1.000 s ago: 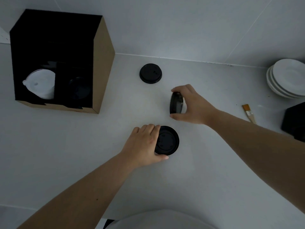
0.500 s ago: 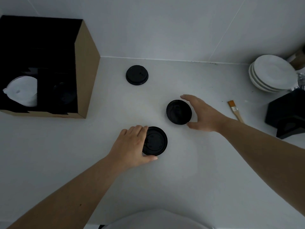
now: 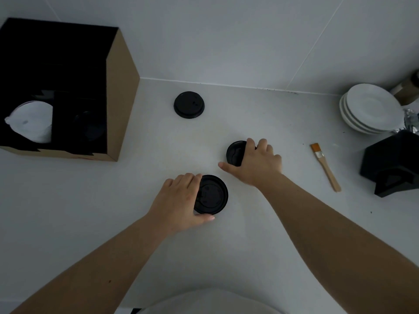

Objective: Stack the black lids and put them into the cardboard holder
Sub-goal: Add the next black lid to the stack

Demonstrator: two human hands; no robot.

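Note:
Three black lids lie on the white counter. The nearest lid is flat, and my left hand grips its left edge between thumb and fingers. A second lid lies a little farther right, half covered by my right hand, whose fingers curl over it. The third lid sits alone near the back wall. The cardboard holder stands at the far left, black inside, with white lids in one slot and dark lids in the slot beside it.
A stack of white plates sits at the back right. A small wooden-handled brush lies right of my right hand. A black angular object stands at the right edge, with crumpled foil behind it.
My right hand laid its upright lid down flat, opened beside it, and now has come down over it. My left hand has stayed on the nearest lid.

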